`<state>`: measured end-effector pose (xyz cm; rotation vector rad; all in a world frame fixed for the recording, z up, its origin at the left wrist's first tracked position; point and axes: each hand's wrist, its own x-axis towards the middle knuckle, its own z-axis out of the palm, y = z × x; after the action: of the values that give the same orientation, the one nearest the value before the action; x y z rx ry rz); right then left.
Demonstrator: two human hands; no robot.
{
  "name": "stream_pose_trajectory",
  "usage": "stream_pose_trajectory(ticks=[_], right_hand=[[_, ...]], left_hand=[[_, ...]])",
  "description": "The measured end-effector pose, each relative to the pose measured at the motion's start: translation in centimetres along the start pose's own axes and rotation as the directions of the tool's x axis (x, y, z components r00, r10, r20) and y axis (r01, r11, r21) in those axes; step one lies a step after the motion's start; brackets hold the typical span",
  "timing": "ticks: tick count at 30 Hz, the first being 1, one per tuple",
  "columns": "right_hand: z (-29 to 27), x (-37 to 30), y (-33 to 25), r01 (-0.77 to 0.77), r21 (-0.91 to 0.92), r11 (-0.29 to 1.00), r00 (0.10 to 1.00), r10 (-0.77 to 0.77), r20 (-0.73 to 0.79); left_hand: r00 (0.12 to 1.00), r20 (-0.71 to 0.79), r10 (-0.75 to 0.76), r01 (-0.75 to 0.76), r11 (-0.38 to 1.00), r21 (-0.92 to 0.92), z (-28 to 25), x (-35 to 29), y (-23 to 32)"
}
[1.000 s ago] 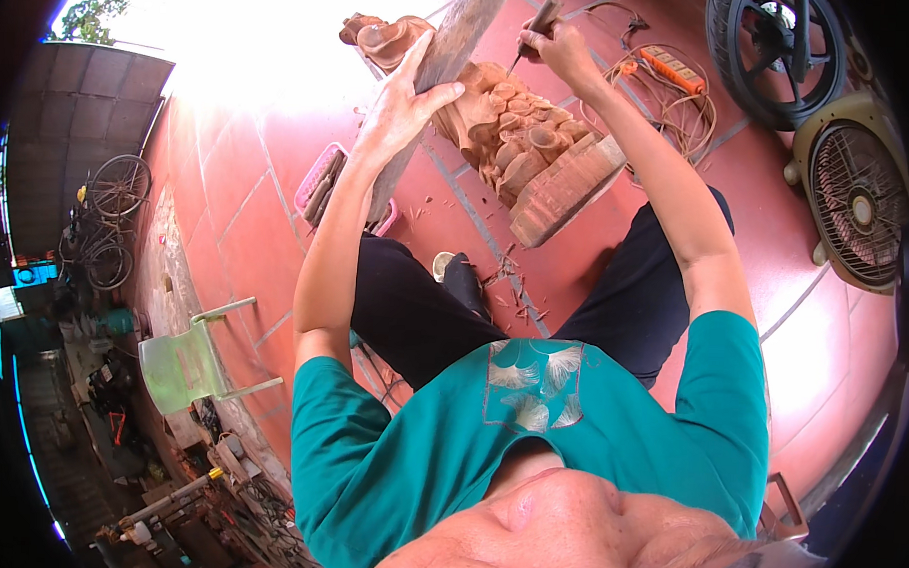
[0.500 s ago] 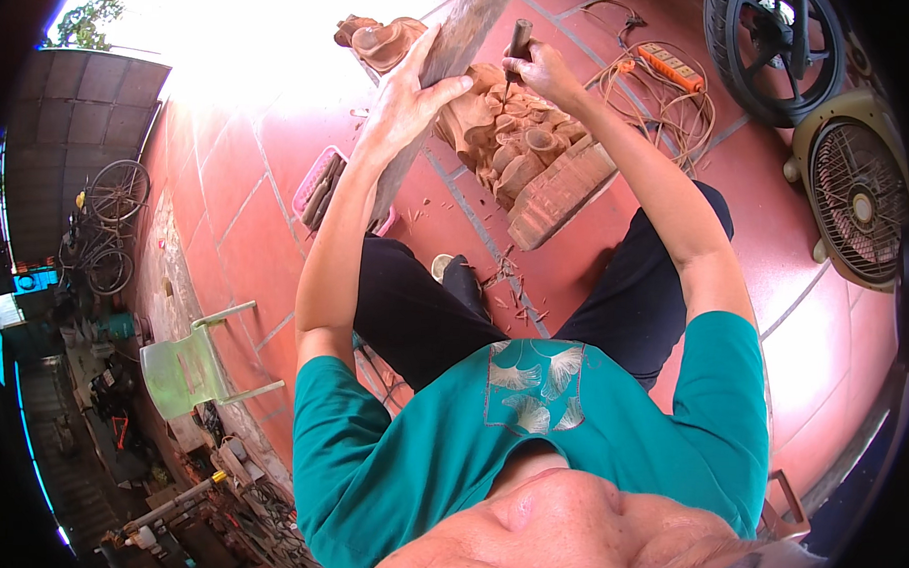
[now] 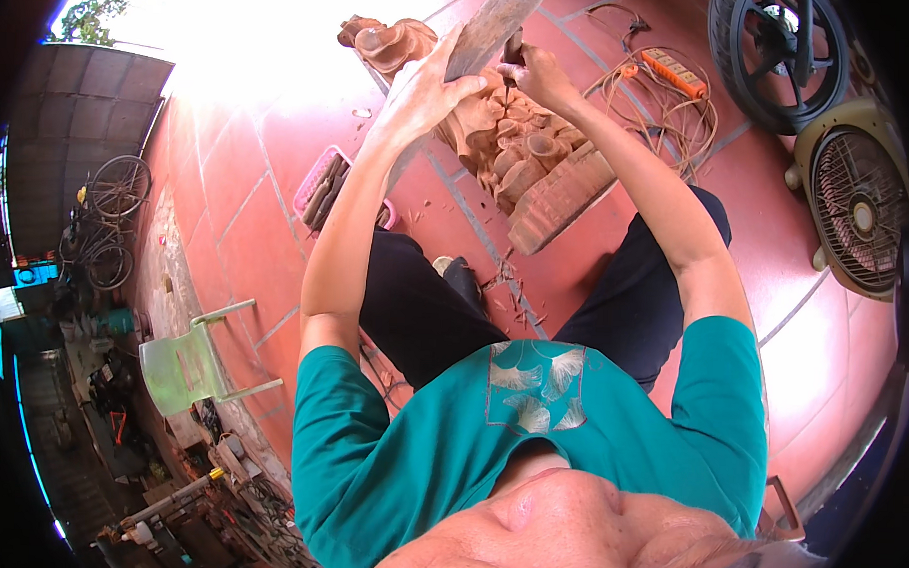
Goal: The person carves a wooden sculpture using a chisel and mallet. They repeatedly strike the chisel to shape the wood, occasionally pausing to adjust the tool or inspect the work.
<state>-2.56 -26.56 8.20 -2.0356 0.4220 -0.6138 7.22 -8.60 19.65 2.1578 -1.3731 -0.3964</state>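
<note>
I sit on a red tiled floor with a reddish-brown carved wood block (image 3: 543,172) between my legs. My left hand (image 3: 421,83) is shut on a flat wooden mallet (image 3: 494,20), which is held up over the block's far end. My right hand (image 3: 537,79) grips a dark chisel (image 3: 510,51) that stands nearly upright, its tip on the top of the carving. The mallet's face is right beside the chisel's upper end.
Another carved piece (image 3: 383,41) lies farther away. A pink tray of tools (image 3: 323,184) sits to the left, and wood chips (image 3: 514,296) lie by my legs. To the right are a floor fan (image 3: 858,208), a wheel (image 3: 783,45) and an orange power strip (image 3: 672,71) with coiled cable. A green chair (image 3: 186,365) stands at the left.
My right hand has brought the chisel left and down onto the carving. The left hand with the mallet has shifted slightly toward the chisel.
</note>
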Motion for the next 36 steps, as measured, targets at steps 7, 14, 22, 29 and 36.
stream_pose_trajectory(ticks=[7,14,22,29,36], right_hand=[[0.4,-0.8,-1.6,0.040,-0.012,0.999,0.999,-0.040,0.037],[-0.9,-0.3,0.4,-0.111,0.001,0.994,0.990,0.110,-0.087],[-0.7,-1.4,-0.7,-0.006,-0.042,0.999,0.996,0.002,-0.088],[-0.1,-2.6,-1.7,0.029,0.005,1.000,0.999,-0.029,-0.040],[-0.1,-3.9,-3.3,0.044,0.036,0.998,0.999,-0.044,0.005]], left_hand=[[0.992,-0.126,0.031,-0.043,0.994,-0.097,-0.5,-0.6,1.6],[0.998,-0.051,0.047,-0.047,0.999,-0.014,-0.1,-1.4,-0.8],[0.989,-0.148,0.015,-0.029,0.995,-0.093,-1.3,-3.3,-1.4],[0.989,-0.146,-0.006,-0.024,0.979,-0.203,-2.0,-4.5,-0.5],[0.983,-0.175,0.053,-0.107,0.944,-0.312,-2.1,-4.9,1.8]])
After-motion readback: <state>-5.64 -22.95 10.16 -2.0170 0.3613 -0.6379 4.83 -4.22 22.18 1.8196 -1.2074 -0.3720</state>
